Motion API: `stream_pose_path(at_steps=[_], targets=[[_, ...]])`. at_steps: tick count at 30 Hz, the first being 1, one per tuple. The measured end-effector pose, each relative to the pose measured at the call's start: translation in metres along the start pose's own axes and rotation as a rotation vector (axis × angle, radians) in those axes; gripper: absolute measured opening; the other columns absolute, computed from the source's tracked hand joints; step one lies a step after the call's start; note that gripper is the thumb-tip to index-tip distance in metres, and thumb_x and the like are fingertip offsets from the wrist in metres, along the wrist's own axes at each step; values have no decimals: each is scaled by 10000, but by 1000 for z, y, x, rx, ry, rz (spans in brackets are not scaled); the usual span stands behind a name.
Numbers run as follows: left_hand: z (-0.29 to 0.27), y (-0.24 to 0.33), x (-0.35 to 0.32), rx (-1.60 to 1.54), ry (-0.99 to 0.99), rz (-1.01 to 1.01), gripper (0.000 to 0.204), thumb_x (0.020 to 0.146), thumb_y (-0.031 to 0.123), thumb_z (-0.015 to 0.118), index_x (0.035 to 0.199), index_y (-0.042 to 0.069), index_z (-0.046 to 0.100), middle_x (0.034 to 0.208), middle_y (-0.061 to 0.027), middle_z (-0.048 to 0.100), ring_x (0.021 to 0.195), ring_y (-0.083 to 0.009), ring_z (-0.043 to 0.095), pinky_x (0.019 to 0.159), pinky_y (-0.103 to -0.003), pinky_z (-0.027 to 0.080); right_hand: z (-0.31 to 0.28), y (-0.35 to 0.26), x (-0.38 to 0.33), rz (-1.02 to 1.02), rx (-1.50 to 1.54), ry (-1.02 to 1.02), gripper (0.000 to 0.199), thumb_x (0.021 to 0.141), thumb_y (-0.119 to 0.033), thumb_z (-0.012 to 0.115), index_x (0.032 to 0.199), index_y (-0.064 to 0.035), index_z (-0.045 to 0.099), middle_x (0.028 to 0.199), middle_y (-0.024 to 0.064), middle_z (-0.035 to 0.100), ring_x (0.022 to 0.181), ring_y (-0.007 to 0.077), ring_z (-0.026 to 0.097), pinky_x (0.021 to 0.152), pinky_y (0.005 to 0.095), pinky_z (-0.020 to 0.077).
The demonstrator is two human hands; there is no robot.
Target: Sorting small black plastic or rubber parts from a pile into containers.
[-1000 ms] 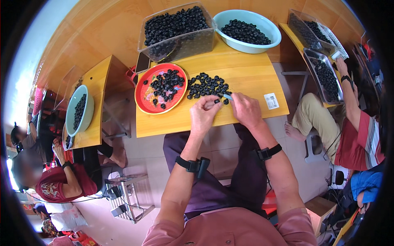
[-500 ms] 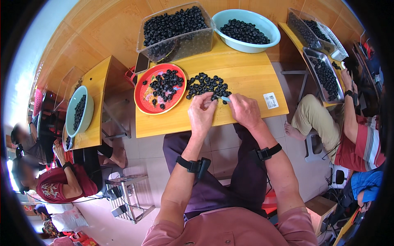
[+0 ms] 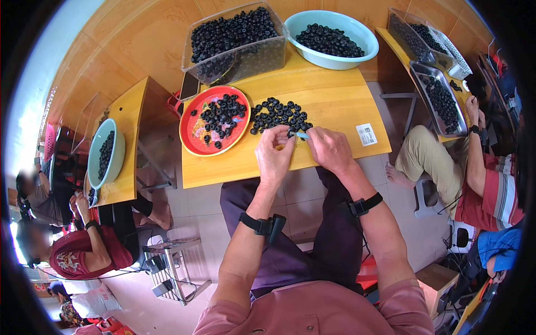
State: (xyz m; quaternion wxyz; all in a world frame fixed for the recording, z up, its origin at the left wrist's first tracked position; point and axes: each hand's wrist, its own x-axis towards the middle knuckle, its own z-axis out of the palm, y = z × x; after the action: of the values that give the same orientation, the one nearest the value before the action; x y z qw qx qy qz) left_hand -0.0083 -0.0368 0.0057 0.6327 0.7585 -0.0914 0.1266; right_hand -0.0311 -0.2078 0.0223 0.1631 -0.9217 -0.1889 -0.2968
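Note:
Over the near edge of the yellow table (image 3: 335,106), my left hand (image 3: 273,155) is closed, thumb and forefinger pinching a small black ring-shaped piece (image 3: 291,134). My right hand (image 3: 330,151) is wrapped around a slim tool with a light blue part (image 3: 302,135) showing; its tip points at the piece, and the rest is hidden by my fingers. Just beyond my hands lies a loose heap of similar black rings (image 3: 279,114). To its left, a round red tray (image 3: 191,142) with a flowered middle holds more of them.
At the table's back stand a clear plastic box (image 3: 245,68) and a light blue basin (image 3: 329,61), both filled with black rings. A white label (image 3: 367,134) is stuck at the right. People sit at side tables (image 3: 125,162) left and right, with more basins and trays.
The view has shifted slightly, so the table and its contents appear a little further left and up. Both hands stay together at the same spot, with the blue tool still against the piece.

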Motion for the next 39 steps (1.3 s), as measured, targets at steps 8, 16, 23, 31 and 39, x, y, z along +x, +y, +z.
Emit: stream_pose_path(at_steps=[8,16,23,31,39], targets=[[0,9,0,-45,-33,-86,330,849,-23,778,1154,12,654,952,-67,710,846,-111,681,783,-259,569,1,2,-1,11,16,-12,121,923,-85,630,832,-58,555,703,98,610,644,281,673,550,415,534],[-4,-1,0,-209,13,-61,280,850,-31,762,1113,3,672,945,-78,704,829,-121,698,770,-265,567,7,4,-2,129,13,-85,115,928,-140,661,905,-51,592,792,124,655,730,334,687,614,466,534],[-19,2,6,-48,41,85,184,830,-49,747,1001,16,726,916,-57,644,747,-110,652,683,-259,532,9,5,-2,137,-27,-15,115,942,-152,643,918,-57,583,779,120,648,716,328,689,598,459,540],[-102,21,65,579,147,287,261,817,44,769,1071,84,728,1106,-120,669,989,-281,667,854,-402,542,10,9,-2,135,-36,7,119,949,-146,625,885,-65,566,749,106,633,688,309,687,578,453,544],[-98,11,51,1036,-221,556,328,731,133,828,1051,142,757,1473,-86,523,1416,-319,433,1156,-491,346,12,8,-5,176,25,-21,114,952,-152,636,944,-62,567,807,126,638,743,344,679,615,478,534]])
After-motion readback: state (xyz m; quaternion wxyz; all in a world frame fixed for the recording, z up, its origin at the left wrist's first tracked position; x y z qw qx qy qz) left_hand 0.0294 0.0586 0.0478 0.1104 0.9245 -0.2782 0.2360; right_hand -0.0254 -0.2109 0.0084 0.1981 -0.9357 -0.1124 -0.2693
